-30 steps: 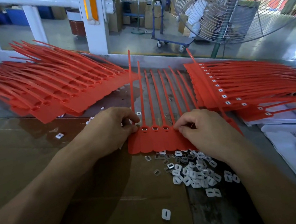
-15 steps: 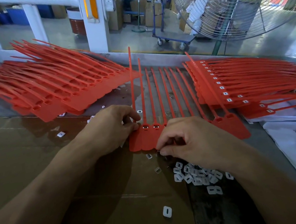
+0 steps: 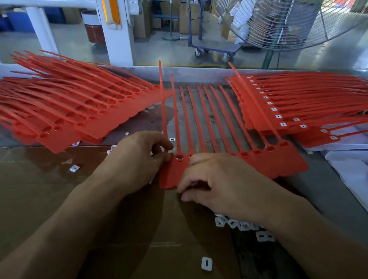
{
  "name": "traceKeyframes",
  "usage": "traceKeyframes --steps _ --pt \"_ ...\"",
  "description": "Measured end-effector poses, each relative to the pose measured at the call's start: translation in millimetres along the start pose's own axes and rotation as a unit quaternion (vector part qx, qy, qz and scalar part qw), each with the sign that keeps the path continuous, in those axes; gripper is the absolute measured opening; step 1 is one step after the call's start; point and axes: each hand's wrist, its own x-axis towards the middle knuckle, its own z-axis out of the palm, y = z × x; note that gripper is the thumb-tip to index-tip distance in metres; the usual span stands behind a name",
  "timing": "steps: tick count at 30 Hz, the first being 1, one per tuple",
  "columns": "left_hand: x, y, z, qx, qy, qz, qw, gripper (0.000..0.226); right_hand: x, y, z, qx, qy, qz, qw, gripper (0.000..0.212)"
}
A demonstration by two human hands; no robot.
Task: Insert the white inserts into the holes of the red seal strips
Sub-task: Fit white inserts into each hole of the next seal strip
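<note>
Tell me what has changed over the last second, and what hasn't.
The right hand drew back from the strip holes toward the near edge of the red strip row, fingers curled over the loose white inserts; what it pinches is hidden. The left hand stayed gripping the row's left end.

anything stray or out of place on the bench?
A few white inserts lie away from the main pile: one alone on the cardboard near the front, one to the left by the left stack of red strips. Small strays, no damage visible.
</note>
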Motion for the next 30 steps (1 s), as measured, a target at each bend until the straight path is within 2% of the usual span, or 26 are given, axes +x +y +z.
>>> traceKeyframes --steps 9,20,30 --pt "2 -2 1 -0.008 0.002 0.000 1.000 0.017 3 -6 -1 -0.004 -0.018 0.020 1.000 0.005" --pt "2 -4 2 -0.006 0.002 0.005 1.000 0.016 -2 -11 -3 -0.019 -0.031 -0.015 0.999 0.009" --pt "-1 3 -1 -0.016 0.003 -0.005 1.000 0.016 -4 4 -4 0.034 0.021 0.027 0.999 0.006"
